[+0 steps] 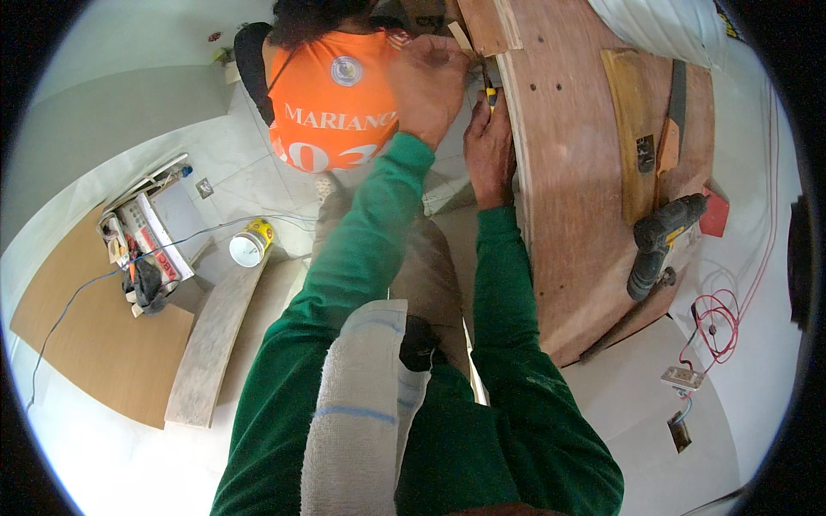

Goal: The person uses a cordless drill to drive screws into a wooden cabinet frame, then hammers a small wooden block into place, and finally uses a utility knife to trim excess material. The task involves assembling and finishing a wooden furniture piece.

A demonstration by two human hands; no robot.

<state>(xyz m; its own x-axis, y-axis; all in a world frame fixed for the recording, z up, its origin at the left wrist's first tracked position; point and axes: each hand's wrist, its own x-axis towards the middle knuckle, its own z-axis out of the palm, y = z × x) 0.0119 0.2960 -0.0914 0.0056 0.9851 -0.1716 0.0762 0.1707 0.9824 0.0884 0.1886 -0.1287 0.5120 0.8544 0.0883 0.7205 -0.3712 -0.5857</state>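
My right hand (pixel 490 155) is closed around a slim tool with a yellow and black handle (pixel 491 96), close to the edge of a plywood panel (pixel 585 163). The tool's dark, narrow front end points away from me; its exact kind is unclear. My left hand (pixel 430 90) is raised just left of it, smeared by motion, with its fingers bent. Against its fingertips shows a thin pale wood strip (pixel 460 37); whether the fingers grip it is hard to see. Another small wooden board (pixel 490 26) lies at the panel's far edge.
On the panel lie a cordless drill (pixel 662 236), a handsaw (pixel 669 142) and a yellowish wood piece (pixel 630 138). A person in an orange shirt (pixel 331 99) is close ahead on the left. A bucket (pixel 249 243), a plank (pixel 219 344) and a cable (pixel 73 297) are at left; red wires (pixel 718 322) hang at right.
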